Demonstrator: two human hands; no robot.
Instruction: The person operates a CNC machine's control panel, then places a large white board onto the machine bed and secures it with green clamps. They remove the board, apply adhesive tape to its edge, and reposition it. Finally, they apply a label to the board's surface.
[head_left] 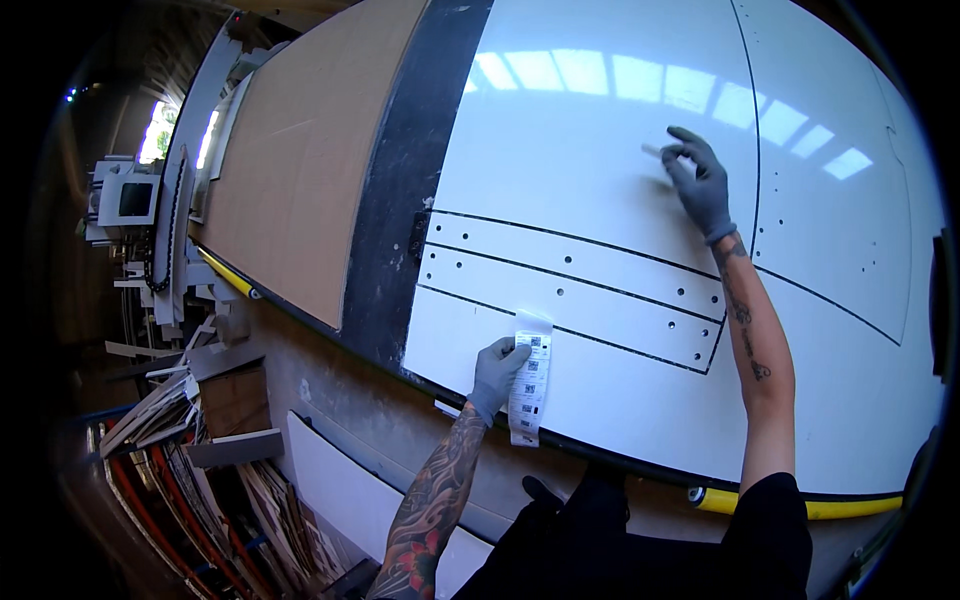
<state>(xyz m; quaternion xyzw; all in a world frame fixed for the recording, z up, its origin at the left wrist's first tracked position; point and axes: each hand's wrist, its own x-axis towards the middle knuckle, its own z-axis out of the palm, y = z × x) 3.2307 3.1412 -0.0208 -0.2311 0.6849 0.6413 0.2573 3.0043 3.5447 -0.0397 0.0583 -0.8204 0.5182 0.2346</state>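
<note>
My left hand (495,375), in a grey glove, pinches a strip of printed labels (530,390) at the near edge of the big white board (600,150). Its lower end hangs past that edge. Over the middle of the board, my right hand (700,180), gloved too, has thumb and fingers closed on a small pale label (652,150), blurred at the fingertips. Dark grooves cut the board into panels. Two long narrow panels (560,270) with several drilled holes lie between my hands.
Left of the board runs a dark table strip (400,190), then a brown sheet (300,130). Yellow rollers (228,273) line the table's near side. Offcuts (240,440) and leaning boards crowd the floor at lower left. A machine with a screen (135,200) stands far left.
</note>
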